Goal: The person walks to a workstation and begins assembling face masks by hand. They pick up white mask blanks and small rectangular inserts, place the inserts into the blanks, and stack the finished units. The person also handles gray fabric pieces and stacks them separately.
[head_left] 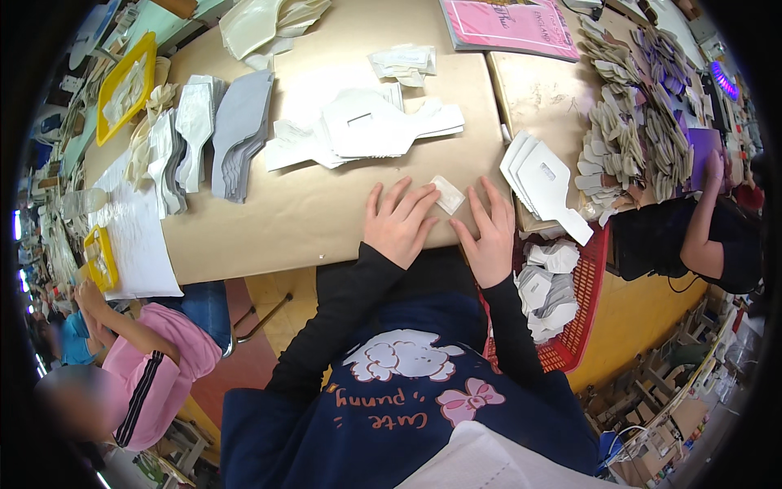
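Note:
On the brown-covered table (342, 232), a small cream rectangular piece (447, 196) lies between my hands. My left hand (399, 224) rests flat, fingers spread, its fingertips at the piece's left edge. Fingers stretched out, my right hand (491, 236) lies just right of the piece, holding nothing. Beyond them is a pile of white flat cut pieces (366, 126), wide in the middle with narrow tabs and a small slot. To the right of my right hand, a fanned stack of similar white pieces (538, 179) reaches over the table edge.
Grey cut pieces (242, 134) stand stacked at left, near a yellow tray (147, 90). A pink booklet (513, 31) lies at the back. Bundles of beige pieces (611, 130) cover the right. A red basket (593, 285) holds white pieces below the table edge. Co-workers sit on both sides.

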Demonstrator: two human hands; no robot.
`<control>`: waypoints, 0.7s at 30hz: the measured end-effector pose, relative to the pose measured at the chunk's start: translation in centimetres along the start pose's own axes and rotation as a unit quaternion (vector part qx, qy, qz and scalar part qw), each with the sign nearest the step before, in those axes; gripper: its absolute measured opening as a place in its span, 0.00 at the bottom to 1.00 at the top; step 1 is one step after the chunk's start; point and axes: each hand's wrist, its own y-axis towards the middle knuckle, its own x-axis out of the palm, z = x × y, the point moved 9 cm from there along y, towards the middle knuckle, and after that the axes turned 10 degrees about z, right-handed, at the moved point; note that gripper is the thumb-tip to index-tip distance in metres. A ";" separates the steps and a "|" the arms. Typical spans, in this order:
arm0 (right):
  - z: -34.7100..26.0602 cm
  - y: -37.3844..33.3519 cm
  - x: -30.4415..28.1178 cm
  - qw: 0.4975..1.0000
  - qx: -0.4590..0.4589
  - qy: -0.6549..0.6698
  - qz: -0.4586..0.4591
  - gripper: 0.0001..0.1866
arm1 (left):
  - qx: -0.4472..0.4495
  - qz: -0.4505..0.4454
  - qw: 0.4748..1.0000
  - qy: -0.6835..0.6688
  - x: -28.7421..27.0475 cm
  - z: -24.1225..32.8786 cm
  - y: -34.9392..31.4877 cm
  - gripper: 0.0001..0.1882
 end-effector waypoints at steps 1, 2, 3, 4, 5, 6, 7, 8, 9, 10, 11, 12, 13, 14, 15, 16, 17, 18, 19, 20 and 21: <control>-0.6 0.1 0.0 1.000 -0.019 -0.018 0.007 0.21 | -0.002 -0.005 1.000 -0.001 0.1 0.1 0.0 0.24; -1.2 0.3 -0.1 0.998 -0.042 -0.036 0.016 0.19 | 0.000 0.002 1.000 -0.011 -0.1 0.3 0.0 0.25; -1.2 0.4 0.2 1.000 -0.022 -0.001 0.002 0.17 | -0.004 0.000 1.000 -0.018 -0.1 0.4 0.0 0.26; -1.3 0.5 0.6 0.999 -0.007 0.033 -0.012 0.15 | -0.004 0.007 1.000 -0.025 -0.3 0.5 -0.1 0.27; -1.2 0.5 0.9 0.997 0.017 0.067 -0.028 0.13 | -0.010 0.003 1.000 -0.025 -0.2 0.6 -0.2 0.28; -1.6 0.6 1.1 0.996 0.015 0.079 -0.032 0.12 | -0.013 0.005 1.000 -0.026 -0.2 0.6 -0.3 0.28; -1.8 0.6 1.2 0.995 0.022 0.089 -0.036 0.11 | -0.018 0.011 0.999 -0.031 -0.2 0.6 -0.3 0.29; -1.9 0.7 1.3 0.994 0.030 0.099 -0.039 0.10 | -0.020 0.015 0.999 -0.026 -0.2 0.6 -0.4 0.28; -1.9 0.8 1.4 0.986 0.058 0.149 -0.042 0.10 | -0.026 0.022 0.999 -0.025 -0.2 0.5 -0.5 0.27; -1.9 0.8 1.4 0.975 0.087 0.199 -0.045 0.09 | -0.027 0.028 0.999 -0.027 -0.3 0.4 -0.5 0.26; -2.0 0.9 1.5 0.961 0.115 0.247 -0.053 0.09 | -0.034 0.036 0.998 -0.029 -0.4 0.2 -0.5 0.23; -2.4 1.2 1.2 0.959 0.110 0.256 -0.049 0.09 | -0.036 0.045 0.998 -0.032 -0.6 0.1 -0.5 0.20; -2.8 1.6 0.8 0.957 0.106 0.265 -0.048 0.09 | -0.046 0.044 0.997 -0.040 -0.7 -0.1 -0.5 0.17; -3.2 2.2 0.4 0.956 0.101 0.273 -0.046 0.09 | -0.092 0.054 0.988 -0.114 -1.0 -0.8 -0.5 0.13; -3.9 3.1 -0.3 0.966 0.070 0.248 -0.031 0.09 | -0.146 0.053 0.969 -0.192 -1.0 -1.7 -0.6 0.10; -4.8 4.0 -1.0 0.971 0.036 0.237 -0.012 0.09 | -0.189 0.053 0.943 -0.268 -1.0 -2.3 -0.8 0.06; -5.6 5.1 -1.5 0.974 0.002 0.226 0.008 0.09 | -0.236 0.059 0.914 -0.323 -1.0 -3.1 -1.0 0.04; -6.4 6.3 -1.7 0.976 -0.026 0.214 0.028 0.09 | -0.230 0.061 0.930 -0.281 -1.5 -3.3 -1.0 0.04; -7.0 7.3 -1.4 0.976 -0.044 0.211 0.035 0.09 | -0.214 0.065 0.945 -0.238 -2.0 -3.4 -0.9 0.04; -7.3 8.6 -0.2 0.975 -0.054 0.212 0.032 0.10 | -0.205 0.074 0.957 -0.193 -2.5 -3.7 -0.9 0.04; -7.7 9.7 0.9 0.972 -0.074 0.219 0.041 0.11 | -0.170 0.110 0.969 -0.142 -3.5 -3.6 -0.7 0.07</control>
